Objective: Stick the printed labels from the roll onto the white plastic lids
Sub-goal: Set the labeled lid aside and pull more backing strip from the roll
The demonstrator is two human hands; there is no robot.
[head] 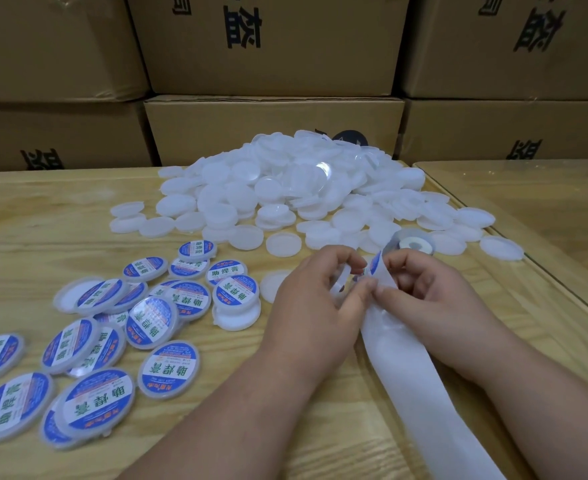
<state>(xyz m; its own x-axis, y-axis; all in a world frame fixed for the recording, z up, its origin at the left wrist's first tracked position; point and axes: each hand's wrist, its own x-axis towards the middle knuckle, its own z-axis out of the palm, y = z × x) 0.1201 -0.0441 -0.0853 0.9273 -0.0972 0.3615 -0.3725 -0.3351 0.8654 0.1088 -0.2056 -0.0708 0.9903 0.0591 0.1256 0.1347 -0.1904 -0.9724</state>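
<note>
Two hands meet at the middle of your bench [216,445]. Your left hand [317,299] has its fingers curled around a white plastic lid [341,282], holding it on edge so only part of its rim shows between thumb and fingers. Your right hand [420,292] pinches the white backing strip [420,386] with thumb and fingers, just where a blue-and-white printed label [375,265] curls up off it. The label sits between both hands, touching or nearly touching the lid; you cannot tell which. The backing strip runs from your right hand toward the near edge of the bench, lying flat under your right forearm. The label roll [411,242] rests just beyond your right hand, at the foot of the pile of plain lids [285,188] heaped across the far side of the bench. One plain lid [270,285] lies flat just left of your left hand. Labelled lids [140,327] are scattered to your left, several overlapping one another. Cardboard boxes [272,50] with black print are stacked behind the bench.
</note>
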